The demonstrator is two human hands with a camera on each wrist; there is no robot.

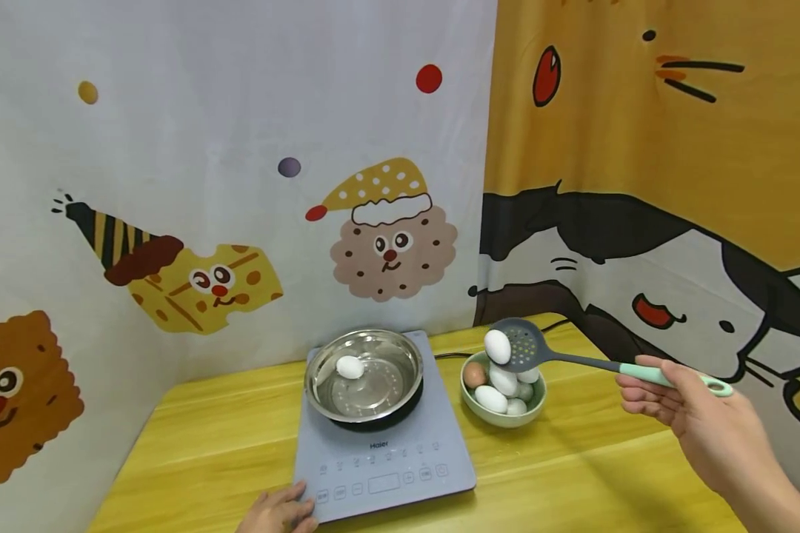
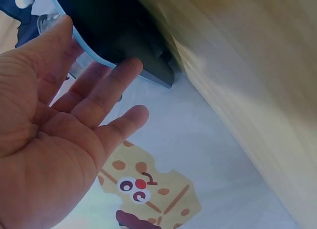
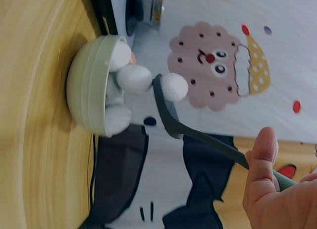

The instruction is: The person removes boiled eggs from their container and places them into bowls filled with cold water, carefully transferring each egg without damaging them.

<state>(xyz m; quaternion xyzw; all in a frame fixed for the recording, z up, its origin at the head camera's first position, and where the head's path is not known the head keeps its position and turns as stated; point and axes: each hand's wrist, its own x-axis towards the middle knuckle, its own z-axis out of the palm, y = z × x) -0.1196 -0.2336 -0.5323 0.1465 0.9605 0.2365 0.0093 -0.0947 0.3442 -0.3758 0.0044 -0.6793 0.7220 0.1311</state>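
My right hand (image 1: 707, 418) grips the mint-green handle of a grey slotted spoon (image 1: 528, 348). One white egg (image 1: 497, 346) lies in the spoon's bowl, raised over a pale green bowl (image 1: 503, 420) of eggs. That bowl holds several white eggs, a brown egg (image 1: 475, 375) and greenish ones. In the right wrist view the spooned egg (image 3: 174, 87) sits just above the heap. My left hand (image 1: 278, 511) rests at the front left corner of an induction cooktop (image 1: 380, 503), fingers loosely extended along its edge. On the cooktop stands a steel pan (image 1: 373, 409) with a white egg (image 1: 350, 367) inside.
The cooktop and bowl stand side by side on a yellow wood-grain table (image 1: 233, 429). A black cord (image 1: 453, 354) runs behind the bowl. Cartoon-printed curtains (image 1: 240, 148) enclose the back and sides.
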